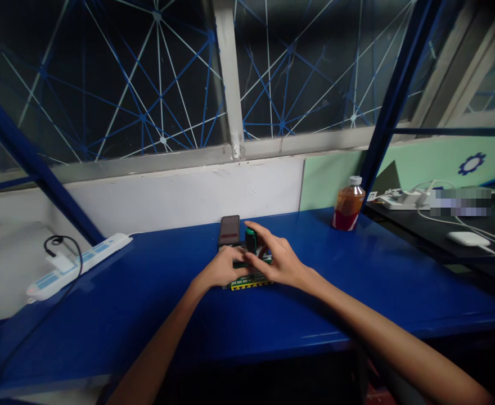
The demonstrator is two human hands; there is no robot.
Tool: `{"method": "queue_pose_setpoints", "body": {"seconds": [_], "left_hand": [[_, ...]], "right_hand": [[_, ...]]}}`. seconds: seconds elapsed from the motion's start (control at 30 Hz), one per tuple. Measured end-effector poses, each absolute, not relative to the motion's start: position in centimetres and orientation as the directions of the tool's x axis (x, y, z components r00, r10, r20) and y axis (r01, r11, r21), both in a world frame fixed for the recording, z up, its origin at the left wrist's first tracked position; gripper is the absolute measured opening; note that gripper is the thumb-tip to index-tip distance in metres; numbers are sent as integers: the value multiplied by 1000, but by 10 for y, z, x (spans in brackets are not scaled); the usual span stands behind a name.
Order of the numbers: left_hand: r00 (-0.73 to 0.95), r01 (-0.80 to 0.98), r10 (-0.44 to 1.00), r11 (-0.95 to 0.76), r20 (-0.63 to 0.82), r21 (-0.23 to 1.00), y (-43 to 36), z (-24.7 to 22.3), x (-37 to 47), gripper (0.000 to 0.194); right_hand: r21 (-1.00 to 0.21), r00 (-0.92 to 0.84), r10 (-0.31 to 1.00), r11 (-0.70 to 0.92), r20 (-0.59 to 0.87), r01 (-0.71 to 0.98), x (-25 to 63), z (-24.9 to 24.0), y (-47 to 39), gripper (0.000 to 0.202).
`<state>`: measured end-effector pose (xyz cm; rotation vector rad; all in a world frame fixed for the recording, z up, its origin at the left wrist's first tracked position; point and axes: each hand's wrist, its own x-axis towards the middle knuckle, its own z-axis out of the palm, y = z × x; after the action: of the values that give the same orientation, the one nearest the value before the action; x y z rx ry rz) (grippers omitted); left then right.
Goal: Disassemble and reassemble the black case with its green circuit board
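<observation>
My right hand [279, 261] is closed around a stubby black-and-green screwdriver [251, 241] that stands upright. Its lower end is hidden by my fingers. Beneath both hands lies a flat green case [251, 279] with a yellow-and-black striped front edge. My left hand [223, 267] grips the case's left side, its thumb and fingertips close to those of the right. The case's contents are mostly covered by my fingers. Just behind, a dark phone [229, 229] rests on the blue table [146, 298].
A bottle of amber drink [349, 203] stands at the back right. On the left lies a white power strip [79, 266] with a black cable [40, 323]. A black side table [424, 230] at right carries a white charger [467, 239] and cables. Blue posts flank the table.
</observation>
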<state>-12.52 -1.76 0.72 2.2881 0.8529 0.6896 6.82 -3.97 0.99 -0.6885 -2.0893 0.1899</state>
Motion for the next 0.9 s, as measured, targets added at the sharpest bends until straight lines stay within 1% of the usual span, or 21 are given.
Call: {"method": "queue_pose_setpoints", "body": {"seconds": [0.2,0.3,0.43,0.53,0.7,0.77,0.9], "left_hand": [[662,363,685,-648,304,669,-16,6,-126,17],[663,355,682,-648,308,674,-16,7,-124,20],[675,373,686,-633,270,679,-18,10,-124,22],[679,390,689,-632,254,670,-18,10,-125,18],[659,403,694,-652,290,642,-19,11,-124,12],[648,412,708,-637,282,652,-19,11,-123,12],[658,424,703,-641,268,641,-18,10,-123,18]], "right_hand": [[-341,-424,509,845,749,411,67,7,-38,64],[-364,-457,516,850,725,382,68,9,-40,64],[-388,-464,524,849,714,359,68,10,-43,63],[-363,-444,505,856,740,367,67,6,-41,63],[-324,-414,488,854,768,407,65,0,-39,59],[-292,-421,470,859,776,421,65,0,-39,58],[-249,-432,452,858,780,449,65,2,-40,66]]}}
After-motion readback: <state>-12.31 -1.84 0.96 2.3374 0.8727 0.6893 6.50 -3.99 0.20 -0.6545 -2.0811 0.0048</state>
